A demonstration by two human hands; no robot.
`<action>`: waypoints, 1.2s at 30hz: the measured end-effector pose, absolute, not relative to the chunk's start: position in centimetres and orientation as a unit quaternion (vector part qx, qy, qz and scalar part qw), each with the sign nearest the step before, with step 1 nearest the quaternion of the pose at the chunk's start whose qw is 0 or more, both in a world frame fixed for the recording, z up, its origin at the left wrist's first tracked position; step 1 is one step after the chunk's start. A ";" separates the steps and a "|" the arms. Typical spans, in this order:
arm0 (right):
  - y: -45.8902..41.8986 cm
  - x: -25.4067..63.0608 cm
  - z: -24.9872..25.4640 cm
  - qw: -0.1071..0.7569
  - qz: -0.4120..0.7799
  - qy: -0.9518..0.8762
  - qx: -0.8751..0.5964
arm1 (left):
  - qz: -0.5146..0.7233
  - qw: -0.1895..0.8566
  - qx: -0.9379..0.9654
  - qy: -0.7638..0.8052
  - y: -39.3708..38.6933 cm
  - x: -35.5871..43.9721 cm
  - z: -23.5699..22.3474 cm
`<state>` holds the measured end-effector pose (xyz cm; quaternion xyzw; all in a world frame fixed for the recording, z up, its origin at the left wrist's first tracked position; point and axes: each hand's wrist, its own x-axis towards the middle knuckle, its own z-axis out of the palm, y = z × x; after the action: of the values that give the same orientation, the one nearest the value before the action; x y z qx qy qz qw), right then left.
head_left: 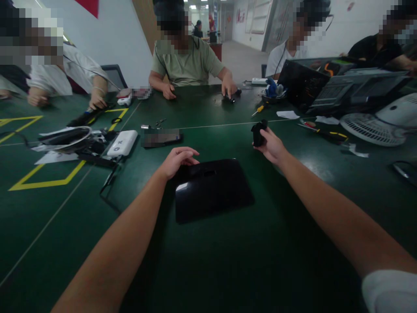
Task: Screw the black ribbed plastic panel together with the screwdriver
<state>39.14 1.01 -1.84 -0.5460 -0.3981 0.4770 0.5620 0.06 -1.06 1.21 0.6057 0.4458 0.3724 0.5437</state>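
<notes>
A glossy black plate [215, 195] with rounded corners lies flat on the green table in front of me, with a small slot near its far edge. At the plate's far left corner is my left hand [177, 161], its fingers loosely extended and nothing visible in them. Whether those fingers touch the plate I cannot tell. Off to the right, my right hand [272, 145] grips a small black plastic piece [258, 133] above the table. The exact kind of this piece is unclear, and part of it is hidden by my fingers.
A phone [163, 138] lies beyond my left hand, near a white power bank [122, 143] and tangled parts. To the right are a yellow-handled screwdriver [259, 108], pliers [325, 132], a white fan [374, 124] and a black casing [302, 84]. Several people sit around the table.
</notes>
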 end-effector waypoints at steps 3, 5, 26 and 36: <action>-0.6 36.6 -0.8 0.520 0.593 -0.389 -0.477 | 0.371 0.551 0.603 0.441 -1.0 0.0 1.2; -1.8 35.0 -0.2 0.487 0.632 -0.408 -0.444 | 0.369 0.555 0.601 0.441 -1.0 0.0 1.1; -6.7 26.2 8.2 0.333 0.205 -0.847 -0.360 | 0.349 0.547 0.619 0.442 -0.6 0.3 0.6; -6.3 26.1 8.0 0.207 0.145 -0.906 -0.340 | 0.345 0.545 0.628 0.435 -0.9 0.3 1.0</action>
<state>26.08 -6.26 8.02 -0.3396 -0.9059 0.1453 0.2073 0.25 -0.85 1.01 0.6283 0.4346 0.3450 0.5453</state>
